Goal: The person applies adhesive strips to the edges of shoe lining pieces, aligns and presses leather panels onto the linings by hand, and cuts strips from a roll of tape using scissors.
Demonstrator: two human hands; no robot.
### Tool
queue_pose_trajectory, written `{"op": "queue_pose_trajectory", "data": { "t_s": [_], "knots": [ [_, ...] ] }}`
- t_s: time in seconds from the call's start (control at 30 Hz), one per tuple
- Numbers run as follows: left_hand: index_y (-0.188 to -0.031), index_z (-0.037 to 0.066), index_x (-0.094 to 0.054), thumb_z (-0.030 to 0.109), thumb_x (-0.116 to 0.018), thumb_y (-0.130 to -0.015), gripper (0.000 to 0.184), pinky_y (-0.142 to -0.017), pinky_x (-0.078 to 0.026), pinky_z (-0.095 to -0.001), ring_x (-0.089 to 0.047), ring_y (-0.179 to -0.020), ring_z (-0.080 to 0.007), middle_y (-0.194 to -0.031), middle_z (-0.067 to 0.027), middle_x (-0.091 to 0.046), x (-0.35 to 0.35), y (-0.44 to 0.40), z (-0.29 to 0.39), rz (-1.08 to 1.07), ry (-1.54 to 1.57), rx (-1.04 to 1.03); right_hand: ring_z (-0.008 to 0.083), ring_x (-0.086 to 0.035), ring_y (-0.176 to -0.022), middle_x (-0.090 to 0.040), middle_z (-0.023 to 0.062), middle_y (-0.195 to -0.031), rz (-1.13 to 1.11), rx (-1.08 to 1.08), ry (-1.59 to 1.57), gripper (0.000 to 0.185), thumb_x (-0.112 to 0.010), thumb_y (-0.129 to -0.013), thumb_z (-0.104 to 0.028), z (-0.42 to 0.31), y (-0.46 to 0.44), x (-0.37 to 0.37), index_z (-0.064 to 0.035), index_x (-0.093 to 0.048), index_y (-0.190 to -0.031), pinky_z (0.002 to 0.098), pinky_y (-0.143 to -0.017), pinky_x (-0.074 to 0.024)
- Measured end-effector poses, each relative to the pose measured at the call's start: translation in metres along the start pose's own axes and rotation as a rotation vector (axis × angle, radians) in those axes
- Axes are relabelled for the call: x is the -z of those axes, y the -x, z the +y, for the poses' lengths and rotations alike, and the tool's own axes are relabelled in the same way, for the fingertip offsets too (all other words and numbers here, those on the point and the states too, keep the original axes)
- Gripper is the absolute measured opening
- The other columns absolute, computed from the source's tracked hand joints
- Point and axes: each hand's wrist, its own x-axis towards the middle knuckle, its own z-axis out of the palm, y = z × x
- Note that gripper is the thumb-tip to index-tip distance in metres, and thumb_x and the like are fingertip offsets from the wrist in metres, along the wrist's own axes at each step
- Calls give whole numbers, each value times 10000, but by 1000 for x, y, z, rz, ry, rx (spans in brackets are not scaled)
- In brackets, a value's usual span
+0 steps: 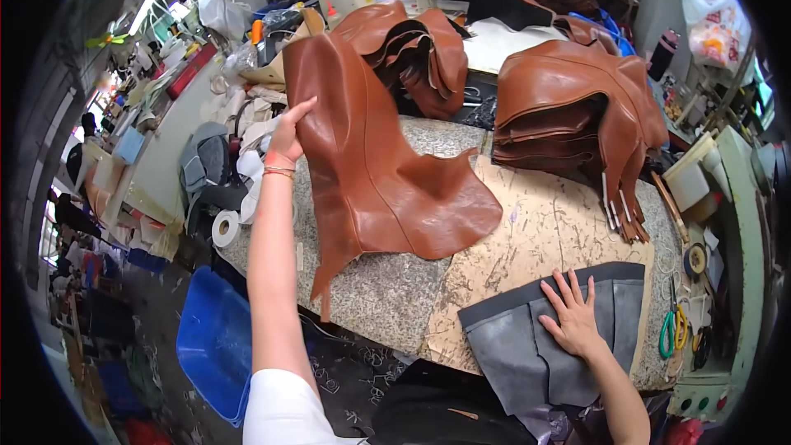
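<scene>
Clock read from the centre of our bench (379,292). At 11 o'clock we have a long, seamed brown leather piece (350,148). At 1: a folded leather stack (564,78), also brown. At 5: a grey panel (515,346) with a dark upper band. Our left hand (288,136) grips the brown leather piece's left edge; our right hand (575,320) rests open, fingers spread, on the grey panel. At 4: green-handled scissors (666,335).
</scene>
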Motion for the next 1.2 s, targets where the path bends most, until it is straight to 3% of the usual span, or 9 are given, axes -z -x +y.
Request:
{"op": "queue_pose_trajectory", "data": {
  "t_s": [0.13, 0.2, 0.33, 0.43, 0.5, 0.6, 0.73, 0.97, 1.2],
  "knots": [
    [-1267, 31, -529, 273, -605, -942, 413, -908, -507, -347, -614, -1060, -203, -1207, -78, -610, -122, 59, 53, -208, 81, -167, 367, -201, -1427, -237, 140, -1546, -110, -23, -34, 611, -509, -930, -460, 5, -26, 23, -149, -379, -1439, 628, -1114, -80],
    [-1292, 27, -511, 305, -573, -960, 438, -943, -489, -359, -594, -1103, -205, -1246, -81, -591, -175, 88, 82, -445, 130, -175, 327, -221, -1428, -280, 197, -1515, 204, -4, -262, 579, -512, -955, -373, -1, -68, 67, -47, -388, -1417, 529, -1139, -162],
    [-1289, 25, -508, 310, -522, -983, 418, -918, -507, -364, -611, -1073, -220, -1231, -96, -603, -269, 127, 123, -644, 97, -181, 289, -370, -1353, -420, 145, -1442, 453, 220, -1652, 577, -427, -986, -414, -9, -174, 170, -32, -386, -1416, 430, -1142, -191],
    [-1291, 37, -514, 289, -500, -990, 393, -951, -496, -358, -587, -1113, -214, -1244, -102, -596, -304, 145, 143, -817, 89, -203, 260, -460, -1246, -508, 119, -1316, 904, 216, -964, 481, -401, -1009, -394, -6, -160, 211, -45, -439, -1338, 415, -1043, -331],
    [-1273, 66, -544, 248, -555, -967, 356, -935, -508, -351, -611, -1065, -184, -1206, -67, -621, -332, 181, 143, -770, 27, -460, 243, -502, -1198, -549, 108, -1266, 1067, 237, -629, 430, -409, -1010, -355, -6, -141, 235, -50, -470, -1307, 406, -1007, -387],
    [-1260, 68, -551, 219, -564, -962, 335, -926, -515, -346, -626, -1033, -173, -1180, -55, -635, -334, 219, 137, -618, -141, -701, 221, -537, -1161, -583, 103, -1240, 803, 484, -1153, 368, -460, -991, -257, 37, -70, 272, -52, -510, -1292, 393, -1001, -414],
    [-1256, 44, -542, 189, -551, -962, 328, -911, -522, -343, -633, -1022, -176, -1165, -70, -639, -304, 278, 111, -516, -310, -629, 219, -527, -1201, -573, 121, -1287, 316, 649, -1589, 322, -485, -973, -132, 125, 87, 317, -5, -546, -1263, 428, -993, -437],
    [-1249, 2, -526, 137, -528, -964, 315, -884, -534, -337, -645, -1003, -182, -1138, -96, -647, -313, 297, 62, -652, -173, -246, 228, -561, -1143, -568, 153, -1275, 595, 102, -1152, 364, -516, -948, -142, 95, 271, 368, 20, -522, -1274, 404, -938, -486],
    [-1241, -40, -511, 85, -505, -965, 304, -856, -547, -332, -658, -984, -187, -1112, -122, -654, -307, 286, -73, -464, 247, 301, 237, -596, -1085, -562, 186, -1262, 212, -410, -1091, 415, -548, -923, -152, 84, 178, 244, 44, -497, -1285, 380, -882, -534]
  ]
}}
